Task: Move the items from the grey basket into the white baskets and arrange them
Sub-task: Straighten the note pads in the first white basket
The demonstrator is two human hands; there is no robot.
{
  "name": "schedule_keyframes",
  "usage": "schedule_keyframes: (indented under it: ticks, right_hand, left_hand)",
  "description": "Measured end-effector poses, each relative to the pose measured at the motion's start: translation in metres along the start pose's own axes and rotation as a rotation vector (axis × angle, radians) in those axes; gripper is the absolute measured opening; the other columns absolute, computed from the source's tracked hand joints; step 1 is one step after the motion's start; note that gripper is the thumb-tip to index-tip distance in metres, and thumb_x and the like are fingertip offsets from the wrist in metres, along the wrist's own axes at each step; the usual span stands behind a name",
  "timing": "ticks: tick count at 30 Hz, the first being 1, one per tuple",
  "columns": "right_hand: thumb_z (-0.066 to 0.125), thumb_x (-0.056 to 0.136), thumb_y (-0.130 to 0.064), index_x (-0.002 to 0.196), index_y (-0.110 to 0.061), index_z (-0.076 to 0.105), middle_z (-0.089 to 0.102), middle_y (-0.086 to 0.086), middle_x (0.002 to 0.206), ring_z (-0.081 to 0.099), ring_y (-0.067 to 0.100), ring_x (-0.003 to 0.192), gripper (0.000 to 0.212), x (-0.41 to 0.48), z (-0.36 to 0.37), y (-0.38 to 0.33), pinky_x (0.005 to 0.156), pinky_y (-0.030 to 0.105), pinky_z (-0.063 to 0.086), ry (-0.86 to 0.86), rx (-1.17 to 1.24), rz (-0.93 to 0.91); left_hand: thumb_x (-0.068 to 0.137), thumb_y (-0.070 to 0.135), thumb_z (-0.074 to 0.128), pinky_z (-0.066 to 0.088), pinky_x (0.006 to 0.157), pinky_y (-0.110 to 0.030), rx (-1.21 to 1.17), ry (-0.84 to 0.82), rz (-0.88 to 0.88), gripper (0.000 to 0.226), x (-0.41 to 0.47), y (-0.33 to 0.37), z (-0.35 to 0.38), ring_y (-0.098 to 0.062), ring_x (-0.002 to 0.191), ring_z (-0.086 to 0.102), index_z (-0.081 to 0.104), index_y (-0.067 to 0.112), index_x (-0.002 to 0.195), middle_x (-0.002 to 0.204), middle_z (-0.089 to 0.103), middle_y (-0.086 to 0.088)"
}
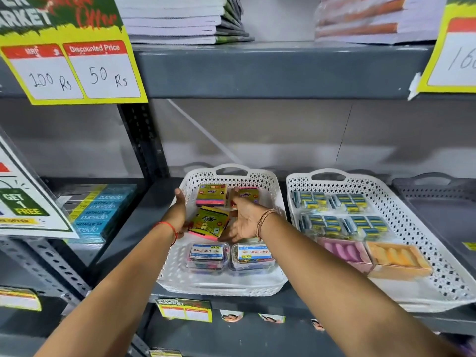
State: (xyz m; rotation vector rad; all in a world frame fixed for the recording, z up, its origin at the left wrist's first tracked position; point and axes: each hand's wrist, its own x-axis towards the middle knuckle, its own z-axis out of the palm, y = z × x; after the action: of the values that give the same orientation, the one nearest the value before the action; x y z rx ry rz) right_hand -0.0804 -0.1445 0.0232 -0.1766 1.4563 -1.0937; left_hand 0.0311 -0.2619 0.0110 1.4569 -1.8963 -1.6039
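The left white basket (268, 181) sits on the grey shelf. It holds two sticky-note packs at the back (211, 195), (249, 195) and two clear boxes of coloured clips (206, 256), (252, 255) at the front. A third sticky-note pack (210, 222), yellow-green with pink edges, lies tilted in the middle. My left hand (180, 210) grips its left edge. My right hand (244, 220) is spread, palm toward the pack, fingertips touching its right lower corner. The grey basket (432, 194) stands at the far right, cut off by the frame edge; I see nothing in the part that shows.
The right white basket (381, 191) holds several blue staple packs (340, 215), a pink box (342, 251) and an orange box (396, 258). Blue boxes (103, 215) fill the left bay beyond the upright post (139, 140). Price signs hang from the shelf above.
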Motion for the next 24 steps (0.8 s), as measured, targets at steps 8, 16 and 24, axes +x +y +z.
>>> schedule_keyframes:
  ticks: [8, 16, 24]
  right_hand:
    - [0.025, 0.086, -0.07, 0.143, -0.01, 0.027, 0.038, 0.02, 0.145, 0.039, 0.037, 0.132, 0.083, -0.0043, 0.0029, -0.0023, 0.112, 0.046, 0.024, 0.063, 0.049, -0.017]
    - [0.023, 0.08, -0.077, 0.139, -0.012, 0.034, 0.045, 0.023, 0.141, 0.043, 0.036, 0.131, 0.088, -0.0051, 0.0011, -0.006, 0.113, 0.043, 0.024, 0.097, -0.008, -0.022]
    - [0.021, 0.079, -0.079, 0.137, -0.013, 0.038, 0.039, 0.023, 0.145, 0.036, 0.038, 0.135, 0.089, -0.0063, 0.0007, -0.0045, 0.114, 0.046, 0.021, 0.098, -0.014, -0.021]
  left_hand:
    - [0.075, 0.078, 0.003, 0.02, 0.049, -0.025, -0.151, -0.079, -0.126, 0.095, 0.0013, -0.0012, -0.0004, -0.015, 0.049, 0.022, 0.053, 0.004, 0.107, 0.057, 0.029, -0.009]
    - [0.072, 0.081, 0.003, 0.031, 0.062, -0.031, -0.289, -0.167, -0.21, 0.085, 0.0011, -0.0056, -0.0043, -0.02, 0.058, 0.032, 0.04, 0.005, 0.06, 0.065, 0.032, -0.01]
    - [0.072, 0.08, 0.003, 0.029, 0.058, -0.028, -0.222, -0.205, -0.193, 0.082, -0.0037, -0.0041, -0.0009, -0.022, 0.06, 0.036, 0.043, 0.01, 0.062, 0.069, 0.036, -0.01]
